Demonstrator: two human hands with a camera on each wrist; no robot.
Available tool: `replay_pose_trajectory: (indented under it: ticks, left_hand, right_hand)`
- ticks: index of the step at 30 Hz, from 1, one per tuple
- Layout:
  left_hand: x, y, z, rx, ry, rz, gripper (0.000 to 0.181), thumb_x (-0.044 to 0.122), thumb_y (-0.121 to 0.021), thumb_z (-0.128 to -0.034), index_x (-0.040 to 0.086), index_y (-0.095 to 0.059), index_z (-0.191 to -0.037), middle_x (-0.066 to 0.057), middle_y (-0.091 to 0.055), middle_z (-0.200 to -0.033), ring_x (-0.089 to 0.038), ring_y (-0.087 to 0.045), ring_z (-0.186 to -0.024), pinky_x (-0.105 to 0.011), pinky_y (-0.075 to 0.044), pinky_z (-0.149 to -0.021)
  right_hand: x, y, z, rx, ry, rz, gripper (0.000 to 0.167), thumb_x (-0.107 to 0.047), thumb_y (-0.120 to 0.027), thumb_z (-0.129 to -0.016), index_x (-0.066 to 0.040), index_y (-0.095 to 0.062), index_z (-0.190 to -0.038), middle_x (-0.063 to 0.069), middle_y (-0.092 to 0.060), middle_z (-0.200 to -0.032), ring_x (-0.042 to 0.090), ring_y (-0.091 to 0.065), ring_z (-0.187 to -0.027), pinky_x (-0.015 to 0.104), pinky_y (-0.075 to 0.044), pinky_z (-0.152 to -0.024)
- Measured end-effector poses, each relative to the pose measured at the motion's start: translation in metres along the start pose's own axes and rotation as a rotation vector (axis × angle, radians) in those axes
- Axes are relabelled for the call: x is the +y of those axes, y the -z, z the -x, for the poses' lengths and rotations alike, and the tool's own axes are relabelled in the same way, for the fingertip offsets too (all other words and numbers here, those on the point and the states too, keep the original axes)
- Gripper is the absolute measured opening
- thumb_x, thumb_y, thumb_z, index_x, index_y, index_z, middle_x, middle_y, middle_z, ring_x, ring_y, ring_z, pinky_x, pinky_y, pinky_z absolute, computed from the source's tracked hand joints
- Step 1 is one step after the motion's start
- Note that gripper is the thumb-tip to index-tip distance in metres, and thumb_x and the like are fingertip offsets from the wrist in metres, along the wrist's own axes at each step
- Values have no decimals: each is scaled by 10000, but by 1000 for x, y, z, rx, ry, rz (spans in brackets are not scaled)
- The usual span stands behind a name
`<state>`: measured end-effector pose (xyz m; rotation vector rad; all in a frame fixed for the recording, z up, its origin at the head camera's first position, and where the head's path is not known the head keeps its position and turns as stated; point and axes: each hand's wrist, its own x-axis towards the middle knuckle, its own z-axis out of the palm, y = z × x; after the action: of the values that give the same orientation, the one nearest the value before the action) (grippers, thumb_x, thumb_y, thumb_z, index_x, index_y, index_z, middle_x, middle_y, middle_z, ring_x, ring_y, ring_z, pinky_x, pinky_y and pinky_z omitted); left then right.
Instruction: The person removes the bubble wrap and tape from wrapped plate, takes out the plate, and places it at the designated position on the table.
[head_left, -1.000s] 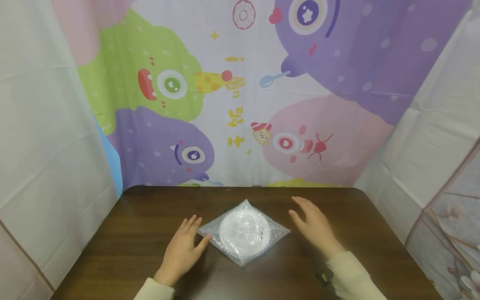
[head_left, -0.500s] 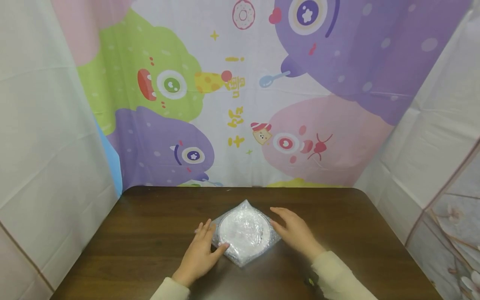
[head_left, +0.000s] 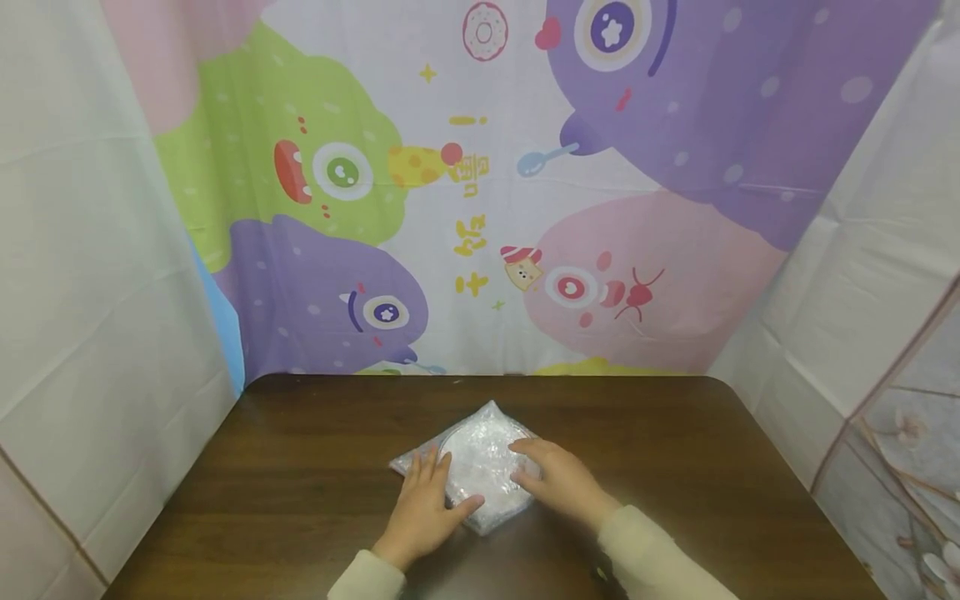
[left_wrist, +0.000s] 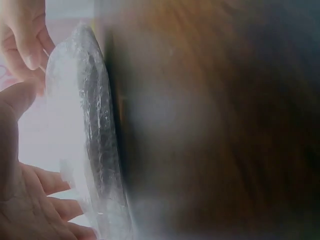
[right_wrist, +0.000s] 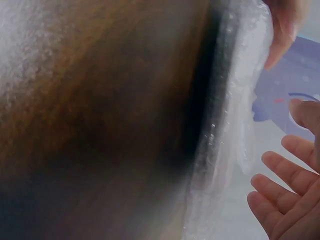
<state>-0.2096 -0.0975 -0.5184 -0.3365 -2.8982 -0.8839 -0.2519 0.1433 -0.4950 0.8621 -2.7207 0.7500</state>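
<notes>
A flat packet of clear bubble wrap (head_left: 483, 475) with a round white disc inside, perhaps a plate, lies on the dark wooden table, its corners pointing away and sideways. My left hand (head_left: 427, 510) is over its near left side with fingers extended; in the left wrist view, the fingertips of that hand (left_wrist: 30, 200) meet or nearly meet the wrap. From the right, my right hand (head_left: 566, 479) reaches over the packet's right corner, hiding it. In the right wrist view the right hand (right_wrist: 295, 180) has its fingers spread, with a gap between them and the wrap.
The dark wooden table (head_left: 285, 483) has rounded back corners. Behind it hangs a curtain (head_left: 480, 333) printed with cartoon monsters, and pale sheets (head_left: 97, 292) close off both sides. A small dark item (head_left: 602, 573), too unclear to name, shows beside the right sleeve.
Both hands have moved inward from either side of the packet to over its left and right parts. The packet has stayed in place.
</notes>
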Motion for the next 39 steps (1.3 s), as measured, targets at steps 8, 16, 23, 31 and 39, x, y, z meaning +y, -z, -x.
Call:
replay_pose_trajectory:
  ticks: [8,16,23,31,39]
  left_hand:
    - [0,-2,0,-37,16,-39,962,655,-612,-838,-33,-379,-1469,-292,-271,-1563,-551,-159,-1448,-671,-190,-1160]
    - [-1,-3,1,-62,21,-64,940,648,-619,-836,-43,-420,-1441,-294,-305,-1549,-555,-187,-1438,-668,-208,-1156]
    - [0,1,4,-77,19,-72,912,622,-642,-831,-45,-448,-1422,-289,-313,-1547,-553,-211,-1431,-656,-223,-1157]
    - [1,5,6,-90,8,-76,913,624,-644,-829,-50,-453,-1416,-288,-316,-1546,-560,-230,-1421,-658,-243,-1146]
    - [2,6,7,-103,2,-72,912,616,-647,-832,-58,-450,-1414,-296,-313,-1544,-563,-229,-1420,-656,-250,-1144]
  right_hand:
    - [1,-8,1,-44,53,105,408,-257,-733,-847,-88,-669,-1213,101,-655,-1292,322,-605,-1214,507,-503,-1000]
    - [0,-10,3,-87,102,136,340,-232,-710,-857,-75,-702,-1158,123,-638,-1316,287,-609,-1216,449,-481,-1042]
    - [-4,-6,4,-110,127,171,307,-217,-717,-844,-100,-711,-1127,113,-645,-1304,282,-616,-1199,440,-487,-1035]
    - [-3,-6,4,-127,162,215,279,-247,-735,-832,-131,-725,-1085,77,-661,-1278,252,-636,-1164,416,-502,-1019]
    - [-1,-4,4,-79,263,306,187,-270,-730,-844,-162,-740,-996,31,-694,-1187,216,-647,-1093,383,-528,-968]
